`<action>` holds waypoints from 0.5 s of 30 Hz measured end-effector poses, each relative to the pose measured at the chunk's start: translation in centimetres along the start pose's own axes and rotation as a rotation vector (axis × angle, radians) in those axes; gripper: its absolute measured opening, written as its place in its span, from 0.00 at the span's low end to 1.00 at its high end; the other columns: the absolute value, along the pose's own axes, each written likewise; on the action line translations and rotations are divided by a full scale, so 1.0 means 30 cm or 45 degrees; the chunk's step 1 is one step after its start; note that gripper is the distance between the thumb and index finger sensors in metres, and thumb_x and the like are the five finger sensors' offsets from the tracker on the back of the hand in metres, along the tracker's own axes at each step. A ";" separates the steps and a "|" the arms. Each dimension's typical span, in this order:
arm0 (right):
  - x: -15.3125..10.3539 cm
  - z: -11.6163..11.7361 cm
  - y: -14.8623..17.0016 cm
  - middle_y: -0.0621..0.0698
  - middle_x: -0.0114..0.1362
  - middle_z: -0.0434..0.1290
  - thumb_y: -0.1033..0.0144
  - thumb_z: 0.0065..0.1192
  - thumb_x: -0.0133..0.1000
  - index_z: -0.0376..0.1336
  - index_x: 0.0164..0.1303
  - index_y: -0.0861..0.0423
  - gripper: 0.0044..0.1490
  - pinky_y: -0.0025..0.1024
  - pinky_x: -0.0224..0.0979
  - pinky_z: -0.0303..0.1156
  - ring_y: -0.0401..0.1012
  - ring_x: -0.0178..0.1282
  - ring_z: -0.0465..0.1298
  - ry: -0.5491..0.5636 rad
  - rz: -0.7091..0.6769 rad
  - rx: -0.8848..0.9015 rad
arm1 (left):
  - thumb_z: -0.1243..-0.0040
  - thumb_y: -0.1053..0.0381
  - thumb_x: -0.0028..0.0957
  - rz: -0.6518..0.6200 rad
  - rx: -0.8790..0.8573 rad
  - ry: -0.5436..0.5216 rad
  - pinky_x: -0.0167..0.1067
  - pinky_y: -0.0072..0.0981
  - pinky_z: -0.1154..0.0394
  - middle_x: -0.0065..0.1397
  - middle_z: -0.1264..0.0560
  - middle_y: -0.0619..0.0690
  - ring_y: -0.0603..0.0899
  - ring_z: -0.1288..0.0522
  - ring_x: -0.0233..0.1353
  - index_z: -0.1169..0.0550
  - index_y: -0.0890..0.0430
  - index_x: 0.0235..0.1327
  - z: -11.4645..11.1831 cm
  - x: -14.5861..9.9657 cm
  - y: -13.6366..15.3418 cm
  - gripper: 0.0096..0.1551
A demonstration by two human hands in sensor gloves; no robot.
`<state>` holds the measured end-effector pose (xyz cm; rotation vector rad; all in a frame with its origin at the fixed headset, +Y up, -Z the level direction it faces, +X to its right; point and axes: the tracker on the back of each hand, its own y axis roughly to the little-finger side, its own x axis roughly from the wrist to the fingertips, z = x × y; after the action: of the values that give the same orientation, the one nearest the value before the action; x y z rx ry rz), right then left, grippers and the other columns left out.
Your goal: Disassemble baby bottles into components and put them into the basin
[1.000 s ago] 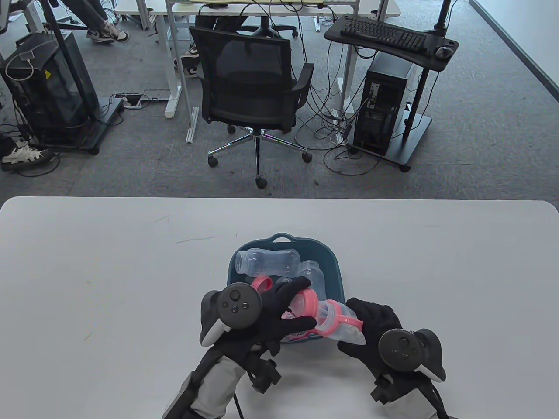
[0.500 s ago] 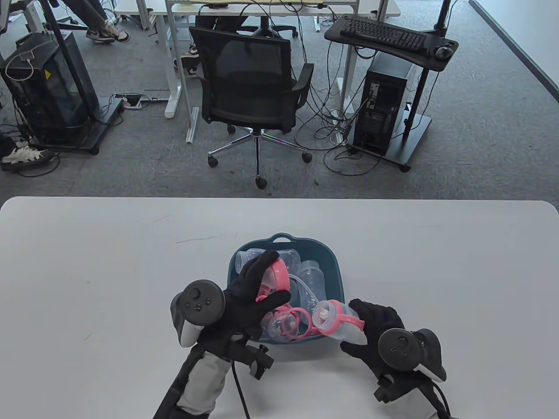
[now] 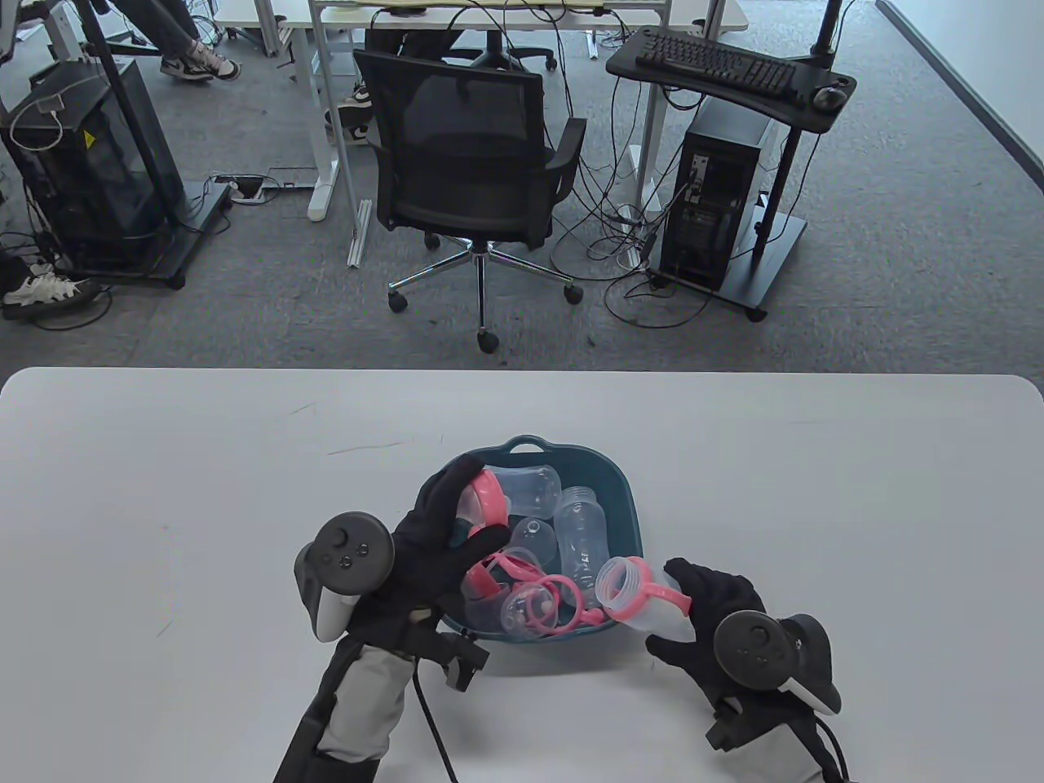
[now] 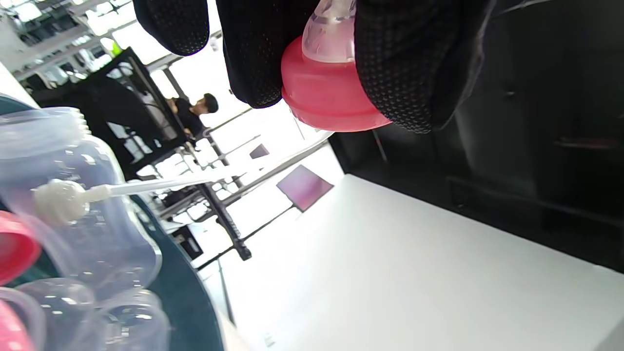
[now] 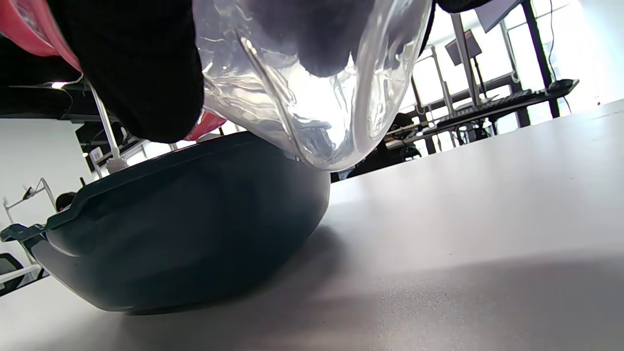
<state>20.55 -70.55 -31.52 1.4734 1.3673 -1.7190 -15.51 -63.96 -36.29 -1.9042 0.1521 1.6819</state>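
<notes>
My left hand [image 3: 481,506] grips a pink screw collar with its clear nipple [image 3: 487,493] over the left side of the teal basin [image 3: 630,510]. The left wrist view shows the collar [image 4: 326,100] pinched between my fingertips [image 4: 409,73], and a thin straw with a white end piece [image 4: 63,201] reaching across below it. My right hand [image 3: 673,612] holds a clear bottle body with pink handles [image 3: 640,602], open mouth tilted toward the basin, just over its near right rim. In the right wrist view the bottle [image 5: 312,97] hangs close above the basin wall [image 5: 195,219].
Inside the basin lie several clear bottle bodies [image 3: 581,526], a pink handle ring [image 3: 563,595] and other pink parts [image 3: 481,581]. White tabletop [image 3: 204,506] surrounds the basin. An office chair [image 3: 473,163] stands beyond the table's far edge.
My left hand pulled the pink collar with nipple and straw off the bottle and carried it left and back over the basin. My right hand with the bottle body shifted slightly right.
</notes>
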 end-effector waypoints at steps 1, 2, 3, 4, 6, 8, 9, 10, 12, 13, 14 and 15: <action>0.000 -0.001 0.001 0.60 0.80 0.61 0.49 0.77 0.51 0.48 0.82 0.58 0.58 0.69 0.76 0.50 0.62 0.77 0.61 0.000 0.001 0.001 | 0.31 0.41 0.48 0.019 0.014 0.003 0.77 0.58 0.42 0.81 0.45 0.46 0.57 0.29 0.77 0.43 0.34 0.78 -0.002 0.003 0.015 0.47; 0.000 -0.001 0.001 0.59 0.80 0.61 0.49 0.77 0.51 0.48 0.82 0.58 0.58 0.69 0.76 0.50 0.62 0.77 0.61 0.000 0.003 0.001 | 0.31 0.41 0.48 0.032 0.026 0.004 0.77 0.58 0.42 0.82 0.45 0.46 0.57 0.29 0.77 0.43 0.34 0.78 -0.004 0.005 0.026 0.47; 0.000 -0.002 0.002 0.60 0.80 0.61 0.49 0.77 0.51 0.48 0.82 0.58 0.58 0.69 0.76 0.50 0.62 0.77 0.61 0.000 0.006 0.001 | 0.31 0.41 0.48 0.046 0.037 0.006 0.77 0.58 0.42 0.81 0.45 0.46 0.57 0.29 0.77 0.43 0.35 0.78 -0.006 0.007 0.037 0.47; -0.001 -0.003 0.003 0.59 0.80 0.61 0.49 0.77 0.51 0.48 0.82 0.58 0.58 0.69 0.76 0.50 0.62 0.77 0.61 0.000 0.007 0.001 | 0.31 0.41 0.48 0.058 0.039 0.012 0.77 0.58 0.42 0.81 0.45 0.46 0.57 0.29 0.77 0.43 0.34 0.78 -0.008 0.009 0.047 0.47; -0.001 -0.004 0.004 0.60 0.80 0.61 0.49 0.77 0.51 0.48 0.82 0.58 0.58 0.69 0.76 0.50 0.62 0.77 0.61 0.001 0.009 0.005 | 0.31 0.42 0.48 0.073 0.041 0.019 0.77 0.58 0.42 0.81 0.45 0.46 0.57 0.29 0.77 0.43 0.34 0.78 -0.013 0.012 0.061 0.47; -0.001 -0.005 0.006 0.59 0.80 0.61 0.49 0.77 0.51 0.48 0.82 0.58 0.58 0.69 0.76 0.50 0.62 0.77 0.61 0.002 0.010 0.005 | 0.31 0.42 0.48 0.089 0.059 0.027 0.77 0.58 0.42 0.81 0.45 0.46 0.57 0.29 0.77 0.43 0.35 0.78 -0.019 0.015 0.072 0.47; -0.001 -0.005 0.006 0.60 0.80 0.61 0.49 0.77 0.51 0.48 0.82 0.58 0.58 0.69 0.76 0.50 0.62 0.77 0.61 0.003 0.010 0.005 | 0.31 0.42 0.48 0.099 0.074 0.030 0.77 0.58 0.42 0.81 0.45 0.46 0.57 0.29 0.77 0.43 0.34 0.78 -0.022 0.016 0.079 0.47; -0.001 -0.005 0.007 0.60 0.80 0.61 0.49 0.77 0.51 0.48 0.82 0.58 0.58 0.69 0.76 0.50 0.62 0.77 0.61 0.003 0.011 0.004 | 0.31 0.42 0.48 0.109 0.085 0.039 0.77 0.58 0.42 0.81 0.45 0.46 0.57 0.29 0.77 0.43 0.35 0.78 -0.027 0.018 0.087 0.47; -0.001 -0.005 0.007 0.60 0.80 0.61 0.49 0.77 0.51 0.48 0.82 0.58 0.58 0.69 0.76 0.50 0.62 0.77 0.61 0.003 0.010 0.004 | 0.31 0.42 0.48 0.126 0.103 0.066 0.77 0.58 0.42 0.81 0.44 0.46 0.57 0.29 0.77 0.43 0.35 0.78 -0.037 0.021 0.099 0.47; -0.001 -0.005 0.007 0.60 0.79 0.62 0.49 0.77 0.51 0.48 0.82 0.58 0.58 0.69 0.76 0.50 0.62 0.77 0.61 0.003 0.010 0.005 | 0.31 0.42 0.48 0.130 0.109 0.077 0.77 0.58 0.42 0.81 0.44 0.46 0.57 0.29 0.77 0.43 0.35 0.78 -0.041 0.023 0.104 0.47; -0.001 -0.005 0.008 0.60 0.80 0.61 0.49 0.77 0.51 0.48 0.82 0.58 0.58 0.69 0.76 0.50 0.62 0.77 0.61 0.003 0.010 0.005 | 0.30 0.42 0.48 0.139 0.121 0.100 0.76 0.59 0.42 0.81 0.44 0.47 0.57 0.29 0.76 0.42 0.35 0.78 -0.048 0.025 0.111 0.47; -0.001 -0.005 0.008 0.60 0.80 0.61 0.49 0.77 0.51 0.48 0.82 0.58 0.58 0.69 0.76 0.50 0.62 0.77 0.61 0.003 0.009 0.005 | 0.30 0.42 0.47 0.151 0.138 0.118 0.76 0.59 0.42 0.81 0.43 0.47 0.57 0.28 0.76 0.42 0.35 0.78 -0.053 0.027 0.115 0.47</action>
<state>20.83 -70.51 -31.56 1.4816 1.3587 -1.7170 -15.54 -67.33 -38.21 -1.9252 0.3924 1.6265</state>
